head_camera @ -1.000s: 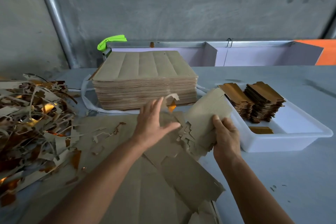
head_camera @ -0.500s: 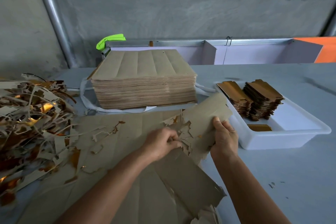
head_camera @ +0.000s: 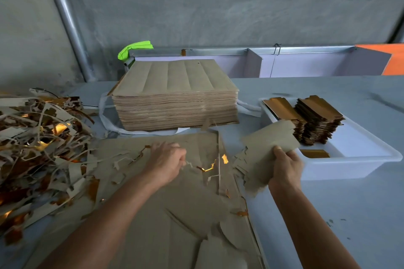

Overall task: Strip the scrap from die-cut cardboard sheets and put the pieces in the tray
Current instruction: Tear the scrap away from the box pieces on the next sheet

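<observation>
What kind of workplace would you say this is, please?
Probably a packaging or print-finishing workshop: a tall stack of die-cut sheets on a grey worktable, a scrap pile, and a white tray of stripped pieces.

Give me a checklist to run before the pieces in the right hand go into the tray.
1. Right hand has a firm grip on the stripped pieces: ok, thumb on top of the bundle.
2. Pieces free of the scrap strip: ok, the left hand holds the strip, apart from the bundle.
3. Tray has bare floor: ok, its near right part is open.
4. Path to tray clear: ok, the bundle is beside the tray's near left corner.
5. All scrap gone from bundle edges: cannot tell, the lower edges look ragged.
</observation>
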`<state>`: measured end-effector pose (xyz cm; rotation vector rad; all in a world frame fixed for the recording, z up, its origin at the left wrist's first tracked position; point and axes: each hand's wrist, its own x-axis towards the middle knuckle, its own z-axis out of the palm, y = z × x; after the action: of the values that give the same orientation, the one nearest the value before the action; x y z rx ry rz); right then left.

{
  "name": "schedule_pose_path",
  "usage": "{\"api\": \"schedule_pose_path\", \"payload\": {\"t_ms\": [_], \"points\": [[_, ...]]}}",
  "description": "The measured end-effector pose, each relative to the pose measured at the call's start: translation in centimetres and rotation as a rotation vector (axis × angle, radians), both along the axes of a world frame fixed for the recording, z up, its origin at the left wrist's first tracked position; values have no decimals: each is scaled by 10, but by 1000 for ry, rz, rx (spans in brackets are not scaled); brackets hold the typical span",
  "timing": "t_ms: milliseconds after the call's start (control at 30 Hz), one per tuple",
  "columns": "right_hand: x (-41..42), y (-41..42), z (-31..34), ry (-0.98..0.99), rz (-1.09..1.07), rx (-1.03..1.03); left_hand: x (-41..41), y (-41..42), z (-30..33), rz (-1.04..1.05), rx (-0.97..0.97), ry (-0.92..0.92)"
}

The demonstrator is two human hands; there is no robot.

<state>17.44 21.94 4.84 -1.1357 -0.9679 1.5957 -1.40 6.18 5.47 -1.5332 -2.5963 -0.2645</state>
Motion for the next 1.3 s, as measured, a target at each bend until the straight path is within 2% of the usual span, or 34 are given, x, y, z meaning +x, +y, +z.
{"api": "schedule_pose_path", "payload": {"t_ms": [67,200,367,467,633,700,833,867,967,1000,1033,1133,1200,1300], "points": [[1,1,0,-21,31,-4,-8,-2,0,84,65,6],[1,0,-1,-77,115,61,-18,-5,-4,252,236,-99],[-3,-1,8,-16,221,280,-12,-24,-21,877,559,-478],[-16,-6,17,-69,333,398,0,-28,-32,998,688,-762],[-44,-33,5,-252,574,173,8,-15,-28,992,965,-1155],[-48,-42,-7,-318,613,122,14,-10,-22,977,1030,-1247],[-48,-49,-16,-294,665,90,16,-3,-20,842,1096,-1422],[-47,-49,-15,-266,677,89,16,-3,-21,817,1060,-1381],[-40,-44,-5,-138,728,102,25,0,-21,742,838,-949],[-38,-42,-2,-103,760,116,28,0,-19,656,832,-907],[-37,-41,2,-69,793,127,34,1,-15,555,822,-949],[-39,-42,7,81,785,90,50,7,-10,344,706,-1289],[-42,-43,8,153,701,27,60,12,-14,306,748,-1493],[-41,-43,9,165,633,-22,69,15,-21,320,756,-1587]]}}
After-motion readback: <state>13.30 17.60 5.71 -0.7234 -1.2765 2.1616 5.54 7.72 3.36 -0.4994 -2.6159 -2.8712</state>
